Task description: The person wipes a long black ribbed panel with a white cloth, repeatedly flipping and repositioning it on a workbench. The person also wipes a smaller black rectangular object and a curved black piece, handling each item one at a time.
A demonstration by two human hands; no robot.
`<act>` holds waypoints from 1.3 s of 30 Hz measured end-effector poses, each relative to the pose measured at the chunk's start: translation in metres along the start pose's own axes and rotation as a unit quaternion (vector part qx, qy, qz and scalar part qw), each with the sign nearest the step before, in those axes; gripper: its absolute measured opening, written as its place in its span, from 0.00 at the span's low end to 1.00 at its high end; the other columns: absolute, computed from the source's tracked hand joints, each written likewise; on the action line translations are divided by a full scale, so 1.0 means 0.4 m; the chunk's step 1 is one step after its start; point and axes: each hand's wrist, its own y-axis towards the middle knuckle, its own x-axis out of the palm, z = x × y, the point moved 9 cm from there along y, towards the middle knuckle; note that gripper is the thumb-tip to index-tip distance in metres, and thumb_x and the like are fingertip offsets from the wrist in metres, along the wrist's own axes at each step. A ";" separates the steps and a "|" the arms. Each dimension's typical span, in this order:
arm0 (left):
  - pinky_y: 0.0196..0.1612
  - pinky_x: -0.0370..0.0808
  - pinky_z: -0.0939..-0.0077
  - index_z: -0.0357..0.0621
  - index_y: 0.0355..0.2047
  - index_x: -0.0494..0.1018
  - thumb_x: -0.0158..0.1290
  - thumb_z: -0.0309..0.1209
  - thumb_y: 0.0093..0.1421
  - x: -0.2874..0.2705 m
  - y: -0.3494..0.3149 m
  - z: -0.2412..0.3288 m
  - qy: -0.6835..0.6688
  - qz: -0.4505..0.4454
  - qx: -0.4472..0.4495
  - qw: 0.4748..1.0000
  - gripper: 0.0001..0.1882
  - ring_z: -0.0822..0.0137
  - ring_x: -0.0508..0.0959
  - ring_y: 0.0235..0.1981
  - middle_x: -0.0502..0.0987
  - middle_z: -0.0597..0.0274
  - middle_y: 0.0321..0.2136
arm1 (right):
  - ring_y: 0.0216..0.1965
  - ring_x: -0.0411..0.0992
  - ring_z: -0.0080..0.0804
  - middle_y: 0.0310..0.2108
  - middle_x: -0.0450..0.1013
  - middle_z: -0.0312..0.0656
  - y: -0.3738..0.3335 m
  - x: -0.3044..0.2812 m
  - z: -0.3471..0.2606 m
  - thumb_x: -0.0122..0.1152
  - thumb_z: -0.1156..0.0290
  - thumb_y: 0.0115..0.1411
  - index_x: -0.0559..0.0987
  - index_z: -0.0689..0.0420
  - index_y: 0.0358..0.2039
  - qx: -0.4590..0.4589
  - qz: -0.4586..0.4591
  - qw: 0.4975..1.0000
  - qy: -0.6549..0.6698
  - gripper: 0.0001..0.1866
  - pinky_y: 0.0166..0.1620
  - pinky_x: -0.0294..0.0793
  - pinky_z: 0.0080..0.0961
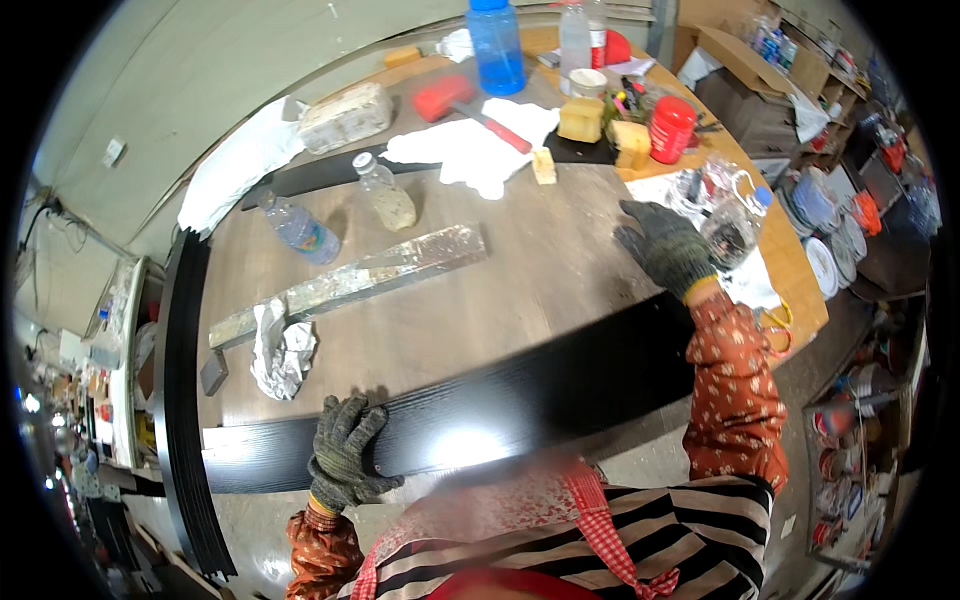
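A long black board [540, 385] with a fine grain lies along the near edge of the table. My left hand [350, 455], in a dark grey knitted glove, rests on its left part with the fingers spread. Over the tabletop beyond the board's right end is my right hand [668, 245], gloved alike, fingers apart and nothing visible in it. Beside that hand stands a clear plastic bottle [733, 232] with a blue cap and dark contents. A long, paint-crusted bar [370, 275] lies across the middle, with a crumpled white cloth [281, 355] against its left end.
Two bottles, one clear [302, 232] and one with cloudy contents [388, 197], stand beyond the bar. Farther back are a red mallet [445, 98], a whitish block [347, 118], a blue bottle [496, 50], yellow sponges [580, 120] and a red jar [672, 130]. Dark strips [183, 400] line the left side.
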 end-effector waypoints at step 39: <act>0.64 0.55 0.33 0.50 0.57 0.69 0.56 0.64 0.49 0.033 0.018 -0.017 0.053 -0.024 -0.028 0.998 0.42 0.39 0.65 0.61 0.65 0.44 0.59 | 0.47 0.74 0.56 0.43 0.76 0.58 0.380 0.108 0.337 0.56 0.52 0.62 0.74 0.58 0.53 0.050 0.029 0.998 -0.021 0.27 0.50 0.72 0.45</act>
